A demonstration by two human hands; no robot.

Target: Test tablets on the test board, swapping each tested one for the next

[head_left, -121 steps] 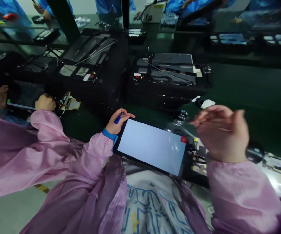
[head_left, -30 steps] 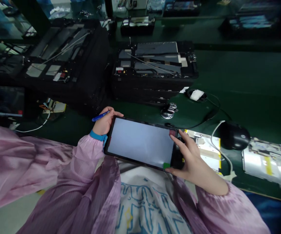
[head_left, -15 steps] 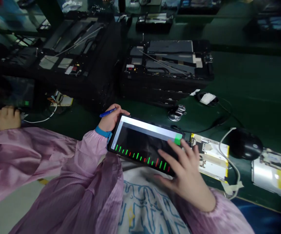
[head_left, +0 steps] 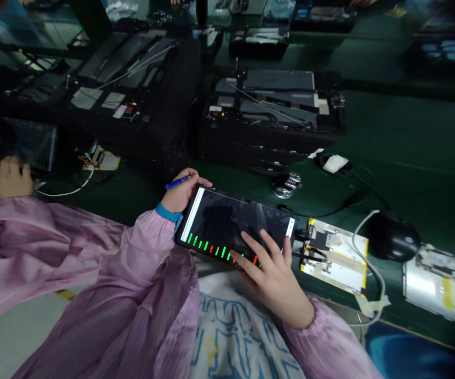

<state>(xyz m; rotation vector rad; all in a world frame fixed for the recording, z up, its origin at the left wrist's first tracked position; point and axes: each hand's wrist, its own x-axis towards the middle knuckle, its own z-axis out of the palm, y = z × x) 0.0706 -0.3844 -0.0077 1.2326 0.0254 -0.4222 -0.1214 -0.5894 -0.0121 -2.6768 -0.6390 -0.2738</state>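
You are working a tablet [head_left: 231, 223] at the lower centre of the frame.

Your left hand [head_left: 180, 195] is gripping the tablet's left edge, with a blue pen [head_left: 177, 182] tucked between its fingers. Your right hand [head_left: 274, 276] is lying open, its fingers spread and touching the dark screen near a row of green and red bars. Right of the tablet, a circuit board [head_left: 335, 256] and a black mouse [head_left: 395, 237] are sitting on the green table [head_left: 408, 152]. At the left edge, another person's hands [head_left: 8, 179] are holding a second tablet [head_left: 24, 145].

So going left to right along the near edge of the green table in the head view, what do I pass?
Blue pen → dark tablet with green and red bars → yellow-edged circuit board → black mouse → silver metal plate.
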